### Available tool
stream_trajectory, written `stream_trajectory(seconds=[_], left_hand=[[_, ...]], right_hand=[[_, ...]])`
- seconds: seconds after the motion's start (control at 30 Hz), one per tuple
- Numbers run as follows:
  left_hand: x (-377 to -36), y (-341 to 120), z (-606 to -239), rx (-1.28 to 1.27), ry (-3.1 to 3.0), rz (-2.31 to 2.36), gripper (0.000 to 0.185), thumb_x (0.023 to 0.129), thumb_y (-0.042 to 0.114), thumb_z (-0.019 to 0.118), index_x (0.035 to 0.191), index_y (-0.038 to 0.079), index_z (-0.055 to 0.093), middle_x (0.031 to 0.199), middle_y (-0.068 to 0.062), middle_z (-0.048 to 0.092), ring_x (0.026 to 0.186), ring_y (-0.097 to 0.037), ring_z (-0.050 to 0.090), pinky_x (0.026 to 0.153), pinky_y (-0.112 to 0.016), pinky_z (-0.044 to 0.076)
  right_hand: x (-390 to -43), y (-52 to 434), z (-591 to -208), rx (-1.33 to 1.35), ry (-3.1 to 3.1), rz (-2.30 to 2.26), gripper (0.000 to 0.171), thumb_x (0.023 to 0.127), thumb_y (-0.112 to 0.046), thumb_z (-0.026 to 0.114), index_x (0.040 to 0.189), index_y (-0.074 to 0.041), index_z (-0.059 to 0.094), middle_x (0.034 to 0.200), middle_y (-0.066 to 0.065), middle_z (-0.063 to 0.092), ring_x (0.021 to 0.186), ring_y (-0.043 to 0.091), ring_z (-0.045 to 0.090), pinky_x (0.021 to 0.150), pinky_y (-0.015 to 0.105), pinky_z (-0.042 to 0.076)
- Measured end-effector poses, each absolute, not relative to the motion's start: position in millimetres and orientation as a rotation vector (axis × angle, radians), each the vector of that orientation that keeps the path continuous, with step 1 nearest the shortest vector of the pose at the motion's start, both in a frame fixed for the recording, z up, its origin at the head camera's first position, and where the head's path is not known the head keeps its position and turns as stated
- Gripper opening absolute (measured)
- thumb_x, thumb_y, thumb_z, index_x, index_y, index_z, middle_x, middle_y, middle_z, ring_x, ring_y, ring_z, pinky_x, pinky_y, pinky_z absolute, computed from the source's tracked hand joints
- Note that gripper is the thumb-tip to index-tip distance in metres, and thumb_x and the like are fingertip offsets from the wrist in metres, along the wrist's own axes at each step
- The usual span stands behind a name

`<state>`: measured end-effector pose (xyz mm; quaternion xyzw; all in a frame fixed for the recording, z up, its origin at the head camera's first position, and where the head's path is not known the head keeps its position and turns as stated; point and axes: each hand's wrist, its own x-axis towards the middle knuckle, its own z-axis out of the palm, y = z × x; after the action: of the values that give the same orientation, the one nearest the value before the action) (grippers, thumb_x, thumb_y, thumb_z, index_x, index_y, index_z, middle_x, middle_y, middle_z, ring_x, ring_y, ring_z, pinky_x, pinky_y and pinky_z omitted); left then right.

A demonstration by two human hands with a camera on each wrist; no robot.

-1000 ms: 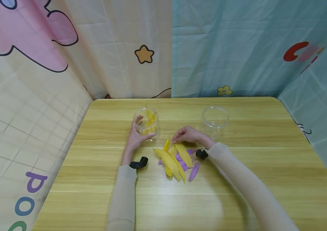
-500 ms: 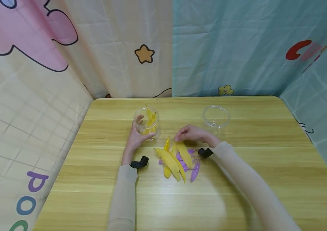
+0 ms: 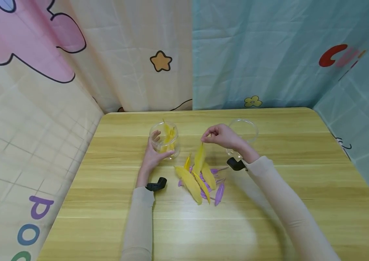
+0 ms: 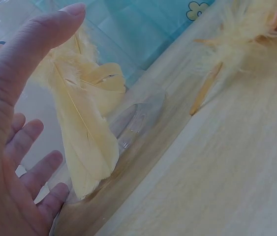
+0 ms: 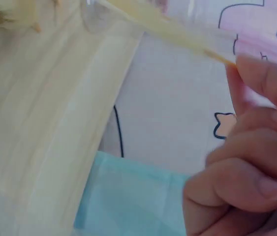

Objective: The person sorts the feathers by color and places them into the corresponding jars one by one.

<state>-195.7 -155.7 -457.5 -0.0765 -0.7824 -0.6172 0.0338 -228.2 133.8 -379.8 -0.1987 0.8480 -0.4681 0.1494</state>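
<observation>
My left hand (image 3: 153, 156) curls round a clear glass jar (image 3: 177, 144) that stands toward the back left, thumb on the near side and fingers behind. Several yellow feathers (image 4: 86, 132) lean inside this jar. Between thumb and index finger, my right hand (image 3: 224, 137) pinches a yellow feather (image 3: 199, 159) by its quill tip. That feather hangs down over the loose pile, to the right of the jar. In the pile, yellow feathers (image 3: 189, 184) lie on and among purple feathers (image 3: 219, 195).
A second clear jar (image 3: 256, 131) stands at the back right, partly behind my right hand. Black wrist cameras (image 3: 235, 164) sit on both wrists. The wooden table (image 3: 106, 203) ends at printed curtains (image 3: 132, 72) behind and at the sides.
My right hand has risen from the pile and moved back, lifting a yellow feather by its quill. The left hand keeps its hold on the jar in the same place.
</observation>
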Motion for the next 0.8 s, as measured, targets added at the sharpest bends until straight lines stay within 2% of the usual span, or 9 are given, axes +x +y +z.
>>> stream_trajectory(seconds=[0.3, 0.57, 0.8], left_hand=[[-195.7, -156.6, -457.6, -0.242, -2.398, -1.909, 0.098, 0.072, 0.009, 0.083, 0.147, 0.004, 0.021, 0.151, -0.013, 0.026, 0.137, -0.034, 0.023, 0.106, -0.053, 0.024], [-196.3, -157.5, -458.6, -0.260, -2.386, -1.919, 0.096, 0.072, 0.006, 0.082, 0.146, 0.005, 0.021, 0.151, -0.014, 0.025, 0.136, -0.035, 0.023, 0.104, -0.055, 0.026], [-196.8, -156.6, -457.9, -0.240, -2.381, -1.953, 0.099, 0.072, 0.007, 0.083, 0.148, 0.005, 0.019, 0.151, -0.014, 0.025, 0.136, -0.033, 0.026, 0.106, -0.051, 0.026]], right_hand=[[-224.1, 117.7, -357.1, -0.411, 2.539, -1.815, 0.027, 0.088, -0.033, 0.069, 0.099, -0.009, 0.071, 0.058, 0.002, 0.037, 0.049, 0.015, 0.028, 0.049, 0.028, 0.027], [-232.0, 88.6, -343.5, -0.510, 2.406, -2.298, 0.021, 0.086, -0.021, 0.072, 0.095, -0.002, 0.072, 0.056, 0.001, 0.037, 0.048, 0.015, 0.028, 0.049, 0.026, 0.025], [-240.1, 59.2, -354.3, -0.602, 2.405, -2.292, 0.020, 0.086, -0.017, 0.072, 0.093, 0.002, 0.071, 0.052, 0.001, 0.038, 0.045, 0.014, 0.030, 0.046, 0.026, 0.026]])
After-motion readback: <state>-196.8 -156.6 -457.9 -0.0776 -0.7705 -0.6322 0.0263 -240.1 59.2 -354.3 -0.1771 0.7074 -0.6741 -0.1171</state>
